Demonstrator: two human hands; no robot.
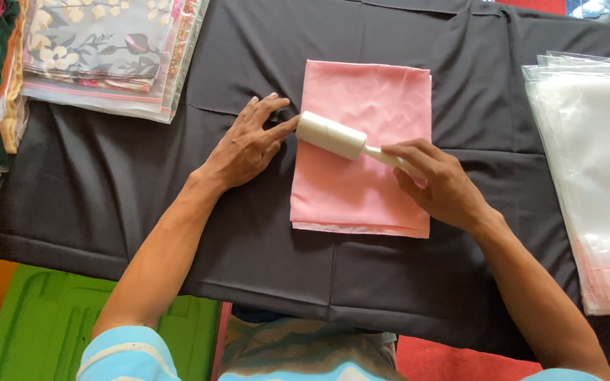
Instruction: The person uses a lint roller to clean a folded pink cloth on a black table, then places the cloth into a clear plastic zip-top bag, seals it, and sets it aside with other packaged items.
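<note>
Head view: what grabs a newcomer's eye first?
The folded pink cloth at centre, bright against the dark cloth spread beneath it. The right hand holds a white lint roller on it; the left hand lies at its left edge. Clear plastic bags are stacked at right.

A dark grey cloth (107, 190) covers the work surface; a green plastic item (37, 324) and red flooring (460, 363) sit below.

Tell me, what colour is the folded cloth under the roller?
The folded cloth is plain pink, without pattern. It shows best in the head view, lying on the dark sheet.
</note>
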